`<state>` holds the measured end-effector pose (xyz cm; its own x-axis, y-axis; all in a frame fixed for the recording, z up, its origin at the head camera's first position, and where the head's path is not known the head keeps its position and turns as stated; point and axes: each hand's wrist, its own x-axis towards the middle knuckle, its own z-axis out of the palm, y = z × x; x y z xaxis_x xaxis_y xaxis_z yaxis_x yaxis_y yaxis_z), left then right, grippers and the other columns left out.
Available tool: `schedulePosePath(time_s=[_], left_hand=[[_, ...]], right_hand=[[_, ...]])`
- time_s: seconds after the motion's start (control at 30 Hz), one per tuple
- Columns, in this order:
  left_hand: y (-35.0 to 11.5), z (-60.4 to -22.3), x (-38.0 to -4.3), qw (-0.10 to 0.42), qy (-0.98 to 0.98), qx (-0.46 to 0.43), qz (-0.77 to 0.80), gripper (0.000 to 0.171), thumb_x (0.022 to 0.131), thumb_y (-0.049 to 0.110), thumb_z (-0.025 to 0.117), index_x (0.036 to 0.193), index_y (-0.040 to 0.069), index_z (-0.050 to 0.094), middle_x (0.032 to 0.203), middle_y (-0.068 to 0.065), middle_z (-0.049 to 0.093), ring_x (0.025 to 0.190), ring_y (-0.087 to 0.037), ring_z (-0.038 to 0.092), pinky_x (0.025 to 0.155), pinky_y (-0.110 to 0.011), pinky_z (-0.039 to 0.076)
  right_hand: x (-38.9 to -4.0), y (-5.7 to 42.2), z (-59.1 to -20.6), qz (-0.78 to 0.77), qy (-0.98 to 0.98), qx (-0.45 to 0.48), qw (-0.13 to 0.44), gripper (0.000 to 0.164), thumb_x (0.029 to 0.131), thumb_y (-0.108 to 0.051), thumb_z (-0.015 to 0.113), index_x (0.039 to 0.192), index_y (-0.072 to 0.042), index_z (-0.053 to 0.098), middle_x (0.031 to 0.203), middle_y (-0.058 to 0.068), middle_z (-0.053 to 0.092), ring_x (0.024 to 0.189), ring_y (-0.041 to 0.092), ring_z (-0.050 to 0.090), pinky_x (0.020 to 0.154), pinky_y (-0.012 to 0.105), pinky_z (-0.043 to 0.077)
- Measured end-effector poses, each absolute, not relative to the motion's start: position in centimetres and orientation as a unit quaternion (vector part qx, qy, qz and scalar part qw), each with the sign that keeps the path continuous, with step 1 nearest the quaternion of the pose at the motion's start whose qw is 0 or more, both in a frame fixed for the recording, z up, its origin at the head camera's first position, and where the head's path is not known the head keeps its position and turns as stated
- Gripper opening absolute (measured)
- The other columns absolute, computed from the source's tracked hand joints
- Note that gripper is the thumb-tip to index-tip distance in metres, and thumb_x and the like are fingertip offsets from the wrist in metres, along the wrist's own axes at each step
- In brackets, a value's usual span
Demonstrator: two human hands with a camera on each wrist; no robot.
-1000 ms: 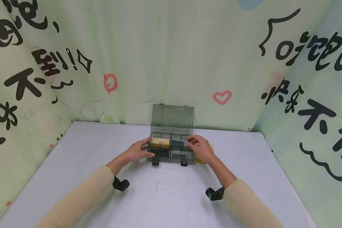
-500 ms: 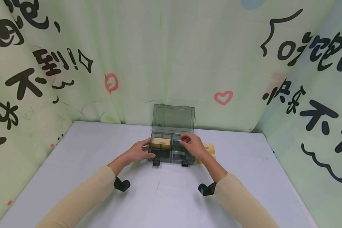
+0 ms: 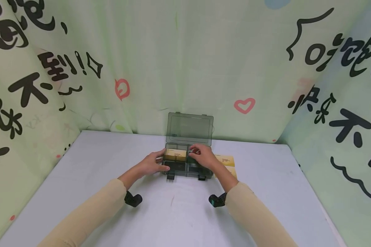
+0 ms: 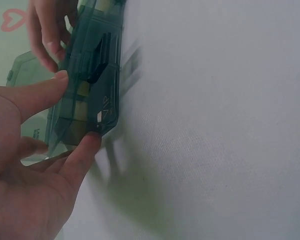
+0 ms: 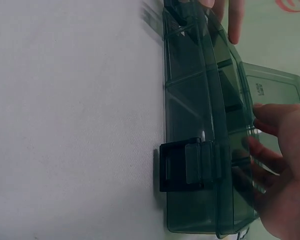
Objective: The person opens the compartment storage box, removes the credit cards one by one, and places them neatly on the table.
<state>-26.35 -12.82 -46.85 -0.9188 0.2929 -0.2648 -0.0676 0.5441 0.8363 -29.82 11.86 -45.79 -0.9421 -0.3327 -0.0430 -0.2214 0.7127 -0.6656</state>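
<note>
A translucent dark-grey divided plastic box (image 3: 188, 174) stands on the table with its lid (image 3: 190, 127) raised at the back. My left hand (image 3: 150, 164) grips its left end, thumb on the front rim and fingers at the side. In the back left compartment sits a yellow stack (image 3: 176, 153); a black piece marked VIP (image 4: 106, 100) fills the front left one. My right hand (image 3: 201, 154) reaches over the back right compartment, fingers loosely bent beside the divider and the yellow stack. In the right wrist view those fingers (image 5: 265, 155) show behind the clear rim, nothing visible between them.
Yellow printed cards (image 3: 225, 160) lie on the white table (image 3: 185, 212) just right of the box, partly behind my right forearm. Two latches (image 3: 170, 176) hang at the box front. A pale green printed curtain (image 3: 148, 68) encloses the back and sides.
My right hand has moved left from the box's right edge to near the middle divider, uncovering more of the yellow cards. My left hand stays on the box.
</note>
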Motion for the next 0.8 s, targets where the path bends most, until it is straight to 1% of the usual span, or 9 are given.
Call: schedulePosePath(time_s=[0.13,0.33,0.43,0.53,0.67,0.8], left_hand=[[-12.8,-46.9,-26.4,0.191,0.857,0.064,0.474,0.09,0.086,0.018,0.074,0.156,0.014,0.018,0.162,-0.01,0.02,0.144,-0.034,0.033,0.113,-0.048,0.036],[-12.8,-46.8,-26.4,0.194,0.86,0.065,0.467,0.091,0.086,0.019,0.074,0.156,0.014,0.017,0.162,-0.01,0.02,0.144,-0.034,0.033,0.113,-0.048,0.036],[-12.8,-46.7,-26.4,0.195,0.86,0.064,0.468,0.09,0.085,0.019,0.075,0.156,0.015,0.018,0.162,-0.009,0.021,0.144,-0.033,0.034,0.113,-0.048,0.036],[-12.8,-46.7,-26.4,0.193,0.861,0.067,0.467,0.09,0.086,0.019,0.074,0.156,0.014,0.018,0.161,-0.01,0.022,0.143,-0.033,0.034,0.113,-0.047,0.036],[-12.8,-46.8,-26.5,0.195,0.862,0.067,0.464,0.09,0.086,0.02,0.074,0.156,0.014,0.018,0.161,-0.01,0.022,0.143,-0.033,0.035,0.113,-0.047,0.037],[-12.9,-46.9,-26.5,0.195,0.863,0.067,0.462,0.09,0.086,0.02,0.074,0.156,0.014,0.018,0.161,-0.01,0.022,0.143,-0.033,0.035,0.113,-0.047,0.037]], right_hand=[[-30.0,11.4,-46.0,-0.332,0.928,-0.147,0.085,0.03,0.098,-0.025,0.058,0.124,-0.012,0.062,0.111,0.009,0.065,0.102,0.025,0.06,0.087,0.043,0.051],[-30.4,10.7,-46.2,-0.346,0.925,-0.145,0.059,0.021,0.097,-0.024,0.059,0.113,-0.01,0.062,0.108,0.009,0.064,0.096,0.023,0.059,0.085,0.042,0.051],[-30.5,10.5,-46.3,-0.334,0.928,-0.157,0.052,0.022,0.096,-0.023,0.06,0.115,-0.01,0.063,0.104,0.009,0.064,0.091,0.023,0.06,0.079,0.04,0.051],[-30.5,10.2,-46.4,-0.309,0.935,-0.163,0.06,0.024,0.097,-0.023,0.058,0.119,-0.012,0.064,0.103,0.008,0.063,0.091,0.022,0.06,0.076,0.039,0.051],[-30.5,9.6,-46.4,-0.29,0.942,-0.152,0.076,0.024,0.099,-0.025,0.056,0.118,-0.014,0.066,0.101,0.007,0.062,0.087,0.02,0.058,0.073,0.037,0.049],[-30.8,9.1,-46.5,-0.265,0.95,-0.146,0.076,0.027,0.099,-0.026,0.054,0.118,-0.013,0.067,0.097,0.006,0.065,0.082,0.019,0.057,0.071,0.036,0.048]])
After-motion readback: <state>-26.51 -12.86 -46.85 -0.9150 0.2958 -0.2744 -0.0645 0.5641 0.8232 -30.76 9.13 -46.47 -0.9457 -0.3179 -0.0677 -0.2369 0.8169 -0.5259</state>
